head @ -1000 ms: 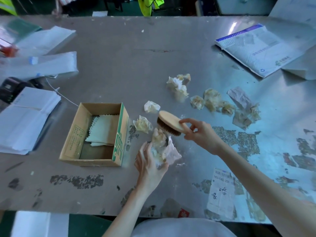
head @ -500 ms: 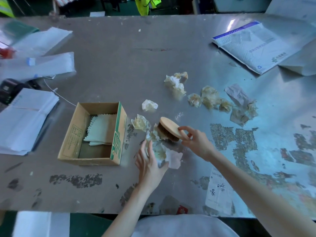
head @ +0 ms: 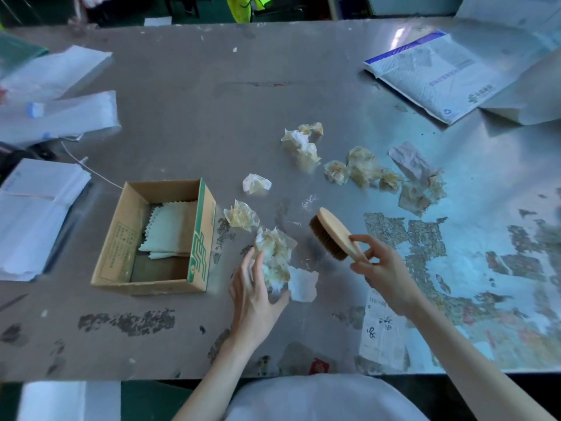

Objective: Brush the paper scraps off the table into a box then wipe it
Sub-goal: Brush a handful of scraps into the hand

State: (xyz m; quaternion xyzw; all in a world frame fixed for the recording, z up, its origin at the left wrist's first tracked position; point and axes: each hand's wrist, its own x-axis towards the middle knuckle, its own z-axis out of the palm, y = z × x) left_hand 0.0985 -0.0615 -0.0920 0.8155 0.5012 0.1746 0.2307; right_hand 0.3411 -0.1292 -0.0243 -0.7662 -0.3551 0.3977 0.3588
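brush (head: 331,235) pinched by right hand (head: 383,268), held tilted beside scrap pile (head: 274,253). pile cupped by straight-fingered left hand (head: 254,294), near box (head: 201,238). only cloth (head: 170,229) seen inside box. other scraps (head: 364,170) left scattered on table (head: 212,117). judged: sweeping barely begun, wiping untouched.

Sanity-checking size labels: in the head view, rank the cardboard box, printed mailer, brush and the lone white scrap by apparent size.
1-2. cardboard box and printed mailer: they look alike in extent, and the mailer lies farther from the camera, so unranked.
3. brush.
4. lone white scrap.
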